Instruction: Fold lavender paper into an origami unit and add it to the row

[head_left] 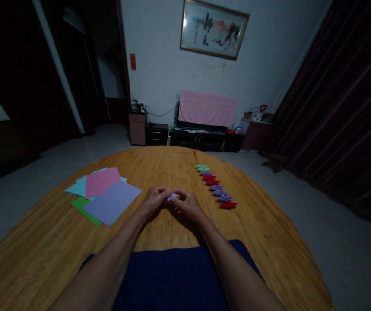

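A small folded piece of lilac paper (172, 197) is pinched between my two hands, above the middle of the round table. My left hand (155, 199) grips its left side, and my right hand (187, 204) has the right side. Both sets of fingers are closed and hide much of the paper. To the right runs a slanting row of small folded paper boats, among them a red one (228, 205) nearest me, a purple one (220, 193) and a green one (202, 166) at the far end.
Loose paper sheets lie on the wooden table (159, 164) at left: lilac (112, 203), pink (101, 181), light blue (77, 188) and green (84, 209). Dark blue cloth (172, 276) covers my lap at the near edge. Beyond stands a low black cabinet (198, 140).
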`<state>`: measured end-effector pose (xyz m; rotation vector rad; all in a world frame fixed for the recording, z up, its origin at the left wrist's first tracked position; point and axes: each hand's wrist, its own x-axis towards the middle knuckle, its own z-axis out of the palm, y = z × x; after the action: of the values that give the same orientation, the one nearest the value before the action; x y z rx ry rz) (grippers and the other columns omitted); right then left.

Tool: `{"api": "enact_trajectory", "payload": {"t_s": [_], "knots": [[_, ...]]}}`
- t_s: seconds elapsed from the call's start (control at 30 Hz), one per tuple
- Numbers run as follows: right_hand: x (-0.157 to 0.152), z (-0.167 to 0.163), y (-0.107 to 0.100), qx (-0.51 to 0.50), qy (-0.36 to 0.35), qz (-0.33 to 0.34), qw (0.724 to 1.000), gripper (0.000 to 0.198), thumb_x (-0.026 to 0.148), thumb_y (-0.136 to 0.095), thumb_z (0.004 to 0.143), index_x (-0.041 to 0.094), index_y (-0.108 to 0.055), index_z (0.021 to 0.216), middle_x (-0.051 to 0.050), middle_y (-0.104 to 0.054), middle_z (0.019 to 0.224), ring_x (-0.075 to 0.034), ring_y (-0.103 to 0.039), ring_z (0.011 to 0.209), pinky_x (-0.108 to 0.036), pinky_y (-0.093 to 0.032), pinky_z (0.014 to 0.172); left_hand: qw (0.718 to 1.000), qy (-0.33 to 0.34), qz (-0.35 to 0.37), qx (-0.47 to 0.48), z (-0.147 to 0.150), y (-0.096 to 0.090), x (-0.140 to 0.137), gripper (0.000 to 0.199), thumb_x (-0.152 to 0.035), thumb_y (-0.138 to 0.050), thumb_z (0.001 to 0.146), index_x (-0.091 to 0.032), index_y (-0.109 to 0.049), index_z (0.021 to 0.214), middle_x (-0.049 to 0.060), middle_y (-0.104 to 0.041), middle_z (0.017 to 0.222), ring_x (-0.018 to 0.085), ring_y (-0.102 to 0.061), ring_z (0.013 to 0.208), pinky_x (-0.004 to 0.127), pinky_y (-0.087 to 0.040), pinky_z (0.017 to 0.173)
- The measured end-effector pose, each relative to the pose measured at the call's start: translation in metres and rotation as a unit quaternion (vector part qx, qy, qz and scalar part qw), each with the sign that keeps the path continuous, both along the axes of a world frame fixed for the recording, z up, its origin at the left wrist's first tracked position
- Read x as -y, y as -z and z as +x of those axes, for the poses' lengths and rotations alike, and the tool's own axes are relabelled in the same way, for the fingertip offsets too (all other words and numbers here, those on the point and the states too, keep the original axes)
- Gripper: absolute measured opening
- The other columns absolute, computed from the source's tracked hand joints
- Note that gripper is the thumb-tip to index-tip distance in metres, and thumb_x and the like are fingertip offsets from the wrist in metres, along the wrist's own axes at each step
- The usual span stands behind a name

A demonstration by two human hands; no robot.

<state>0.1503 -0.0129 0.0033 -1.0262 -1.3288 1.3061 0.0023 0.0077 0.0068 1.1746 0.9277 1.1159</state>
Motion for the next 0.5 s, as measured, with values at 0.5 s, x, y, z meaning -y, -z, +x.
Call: {"api": "enact_trajectory", "payload": {"t_s": [0.5], "knots": [[0.001, -0.004, 0.003, -0.074, 0.041, -0.004, 0.996, 0.040, 0.035, -0.079, 0.063, 0.019, -0.062, 0.096, 0.003, -0.058, 0.064, -0.011, -0.054, 0.055, -0.024, -0.045, 0.056, 0.996, 0.038, -0.057, 0.052, -0.003, -0.012, 0.002, 0.016, -0.023, -0.075, 0.060, -0.013, -0.065, 0.067, -0.002, -0.057, 0.054, 0.008, -0.049, 0.047, 0.022, -0.035, 0.050]]}}
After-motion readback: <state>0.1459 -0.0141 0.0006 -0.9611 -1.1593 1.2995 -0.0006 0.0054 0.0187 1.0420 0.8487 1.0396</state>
